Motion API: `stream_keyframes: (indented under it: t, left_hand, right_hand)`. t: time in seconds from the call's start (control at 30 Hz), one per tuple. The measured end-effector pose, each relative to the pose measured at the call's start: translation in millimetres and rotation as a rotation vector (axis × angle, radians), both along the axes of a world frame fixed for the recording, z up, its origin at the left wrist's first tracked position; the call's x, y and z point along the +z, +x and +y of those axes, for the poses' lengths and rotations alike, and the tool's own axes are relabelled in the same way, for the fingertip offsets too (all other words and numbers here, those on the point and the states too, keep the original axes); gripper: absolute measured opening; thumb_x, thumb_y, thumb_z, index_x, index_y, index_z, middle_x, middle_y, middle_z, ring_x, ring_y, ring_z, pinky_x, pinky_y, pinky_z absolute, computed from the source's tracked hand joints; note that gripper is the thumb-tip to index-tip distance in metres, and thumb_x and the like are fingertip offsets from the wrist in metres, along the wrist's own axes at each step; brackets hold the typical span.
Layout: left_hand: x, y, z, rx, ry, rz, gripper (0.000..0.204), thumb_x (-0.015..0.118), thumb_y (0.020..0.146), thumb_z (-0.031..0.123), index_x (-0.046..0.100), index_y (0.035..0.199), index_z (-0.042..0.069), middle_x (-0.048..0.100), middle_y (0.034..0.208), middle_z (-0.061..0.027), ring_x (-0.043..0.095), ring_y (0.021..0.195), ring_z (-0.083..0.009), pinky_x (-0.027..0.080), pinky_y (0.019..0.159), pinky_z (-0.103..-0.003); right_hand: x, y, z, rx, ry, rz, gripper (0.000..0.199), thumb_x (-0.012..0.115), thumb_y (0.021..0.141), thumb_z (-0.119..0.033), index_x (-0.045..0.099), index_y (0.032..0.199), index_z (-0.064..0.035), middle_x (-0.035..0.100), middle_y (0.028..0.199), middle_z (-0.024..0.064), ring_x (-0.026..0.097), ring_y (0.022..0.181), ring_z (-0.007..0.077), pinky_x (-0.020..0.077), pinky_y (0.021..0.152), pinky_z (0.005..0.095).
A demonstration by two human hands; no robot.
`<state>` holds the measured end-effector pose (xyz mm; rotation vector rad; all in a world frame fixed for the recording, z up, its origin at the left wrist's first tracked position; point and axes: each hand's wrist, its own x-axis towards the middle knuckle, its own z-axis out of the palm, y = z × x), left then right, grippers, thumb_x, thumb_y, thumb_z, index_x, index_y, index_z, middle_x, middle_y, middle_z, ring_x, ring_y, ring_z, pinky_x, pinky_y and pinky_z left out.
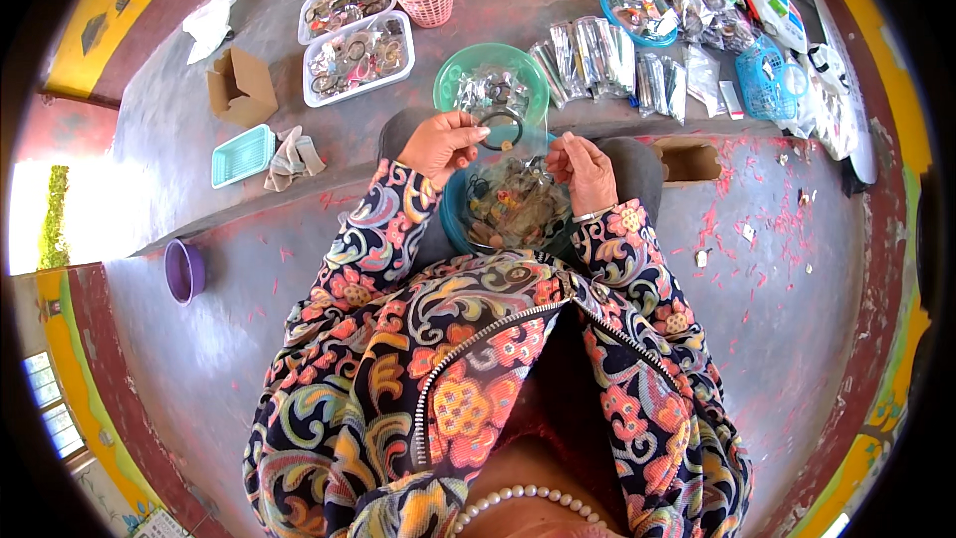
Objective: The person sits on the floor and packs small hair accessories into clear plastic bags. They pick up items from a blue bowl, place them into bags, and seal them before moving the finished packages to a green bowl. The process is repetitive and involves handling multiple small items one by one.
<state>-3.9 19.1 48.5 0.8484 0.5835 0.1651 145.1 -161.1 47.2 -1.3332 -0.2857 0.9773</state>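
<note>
My left hand (443,146) pinches a black hair tie (521,128) between thumb and fingers; a small tan ornament seems to hang on it. Close to it, my right hand (586,171) has its fingertips pressed together on the edge of a clear plastic bag (539,141), which spreads between both hands. Below them, in my lap, sits a blue basin (453,209) heaped with small mixed accessories (513,201). Just beyond my hands stands a green basin (540,80) holding filled clear packets (492,90).
On the raised ledge, left: white trays (312,97) of accessories, a pink basket (428,10), an open cardboard box (239,87), a turquoise tray (242,156). Right: stacks of clear bags (593,55), a blue basket (765,80), a scale (779,15). A purple bucket (184,271) stands on the floor.
</note>
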Motion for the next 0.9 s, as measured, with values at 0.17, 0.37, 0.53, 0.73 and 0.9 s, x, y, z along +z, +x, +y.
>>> stream_keyframes:
  t: [0.17, 0.37, 0.53, 0.73, 0.9]
  left_hand:
    - [0, 17, -42, 0.206, -0.151, -0.084, 0.007, 0.058, 0.08, 0.005, 0.055, 0.086, 0.003, 0.059, 0.077, -0.0041, 0.055, 0.058, -0.009, 0.041, 0.048, -0.016]
    - [8, 21, -67, 0.042, -0.079, -0.026, 0.014, 0.06, 0.08, 0.01, 0.053, 0.09, 0.004, 0.056, 0.075, -0.0018, 0.056, 0.063, -0.0106, 0.041, 0.048, -0.019]
    - [8, 21, -54, 0.041, 0.208, 0.059, 0.024, 0.062, 0.079, 0.021, 0.056, 0.094, 0.003, 0.058, 0.078, 0.0, 0.052, 0.066, -0.0057, 0.036, 0.045, -0.018]
    - [9, 15, -46, -0.016, 0.156, 0.074, 0.018, 0.061, 0.08, 0.018, 0.06, 0.088, 0.002, 0.06, 0.074, -0.001, 0.051, 0.062, -0.0038, 0.033, 0.042, -0.016]
    - [7, 15, -49, 0.004, 0.07, 0.049, 0.015, 0.059, 0.081, 0.017, 0.061, 0.082, 0.002, 0.061, 0.075, -0.0021, 0.051, 0.062, -0.0045, 0.035, 0.045, -0.016]
  right_hand:
    - [13, -7, 3, 0.068, 0.079, -0.02, 0.036, 0.059, 0.08, -0.034, 0.058, 0.099, -0.0024, 0.061, 0.082, 0.001, 0.055, 0.074, 0.0096, 0.0392, 0.064, 0.0223]
    - [7, -3, 0, -0.034, 0.081, -0.032, 0.02, 0.059, 0.081, -0.021, 0.063, 0.087, -0.0029, 0.062, 0.08, 0.0004, 0.053, 0.07, 0.0065, 0.0382, 0.058, 0.0197]
    - [3, -1, -1, -0.017, 0.075, -0.032, 0.018, 0.057, 0.082, -0.02, 0.063, 0.084, -0.0025, 0.059, 0.073, -0.0007, 0.05, 0.065, 0.0052, 0.0373, 0.056, 0.019]
    - [1, -2, -1, 0.051, 0.062, -0.046, 0.019, 0.057, 0.083, -0.021, 0.062, 0.08, -0.0028, 0.057, 0.068, -0.0017, 0.047, 0.061, 0.005, 0.0362, 0.055, 0.0194]
    - [7, -4, 1, 0.092, 0.046, 0.003, 0.018, 0.059, 0.082, -0.022, 0.061, 0.081, -0.004, 0.057, 0.069, -0.0013, 0.048, 0.061, 0.0055, 0.0358, 0.056, 0.0193]
